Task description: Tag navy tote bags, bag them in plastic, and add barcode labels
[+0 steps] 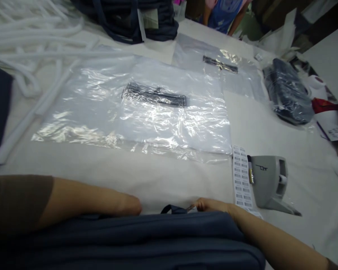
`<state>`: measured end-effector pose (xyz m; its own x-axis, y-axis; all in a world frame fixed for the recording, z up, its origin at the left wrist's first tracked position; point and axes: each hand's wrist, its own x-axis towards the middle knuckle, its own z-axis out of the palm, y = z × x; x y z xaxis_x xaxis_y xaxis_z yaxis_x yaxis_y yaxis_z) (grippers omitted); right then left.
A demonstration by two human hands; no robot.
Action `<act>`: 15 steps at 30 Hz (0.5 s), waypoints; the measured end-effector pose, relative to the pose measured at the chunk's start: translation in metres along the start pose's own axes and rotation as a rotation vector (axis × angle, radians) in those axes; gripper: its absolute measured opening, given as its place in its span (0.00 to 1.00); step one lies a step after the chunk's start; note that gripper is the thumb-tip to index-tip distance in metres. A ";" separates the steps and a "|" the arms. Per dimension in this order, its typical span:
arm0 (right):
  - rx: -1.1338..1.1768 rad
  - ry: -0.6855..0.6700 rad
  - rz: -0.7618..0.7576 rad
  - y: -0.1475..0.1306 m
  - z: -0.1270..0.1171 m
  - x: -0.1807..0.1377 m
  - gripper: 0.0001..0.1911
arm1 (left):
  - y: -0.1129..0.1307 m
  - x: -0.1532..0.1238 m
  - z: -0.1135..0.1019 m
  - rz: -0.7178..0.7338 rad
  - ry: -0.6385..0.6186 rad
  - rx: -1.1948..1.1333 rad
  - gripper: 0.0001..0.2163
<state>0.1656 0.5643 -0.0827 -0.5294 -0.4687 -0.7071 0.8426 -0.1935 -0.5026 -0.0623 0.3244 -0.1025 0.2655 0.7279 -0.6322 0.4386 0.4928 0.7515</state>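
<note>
Both hands rest on the navy bag's far edge: the left hand seemingly tucked behind it, grip untellable; the right hand pinches its zipper pull.

Two hands at the near edge: left hand, right hand, both on one dark blue bag. Clear plastic bags laid flat: two, a big one and a farther one, though each may be a stack; glare hides the layers. One wrapped dark bundle. One grey label dispenser. One strip of barcode labels. One dark bag pile at the far edge. White foam tubes: many, uncountable.
</note>
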 end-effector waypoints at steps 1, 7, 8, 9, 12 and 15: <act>-0.001 0.011 0.023 0.000 -0.008 0.003 0.25 | -0.002 -0.003 -0.018 0.002 -0.107 -0.045 0.18; 0.134 -0.008 0.180 -0.002 -0.039 -0.007 0.37 | -0.044 -0.045 -0.120 -0.186 -0.084 -0.418 0.19; 0.148 -0.018 0.217 -0.007 -0.044 -0.012 0.41 | -0.050 -0.057 -0.129 -0.222 0.017 -0.453 0.20; 0.108 -0.011 0.262 -0.015 -0.050 -0.017 0.43 | -0.052 -0.069 -0.135 -0.233 0.118 -0.456 0.20; -0.327 0.183 0.312 -0.054 -0.063 -0.035 0.36 | -0.041 -0.101 -0.139 -0.186 0.247 -0.436 0.20; -0.536 0.402 -0.029 -0.099 -0.055 -0.043 0.28 | -0.017 -0.111 -0.129 -0.157 0.076 -0.589 0.25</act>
<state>0.0990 0.6507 -0.0298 -0.6338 -0.0918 -0.7680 0.7171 0.3024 -0.6279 -0.2104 0.2969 -0.0210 0.1644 0.6465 -0.7450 -0.0865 0.7618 0.6420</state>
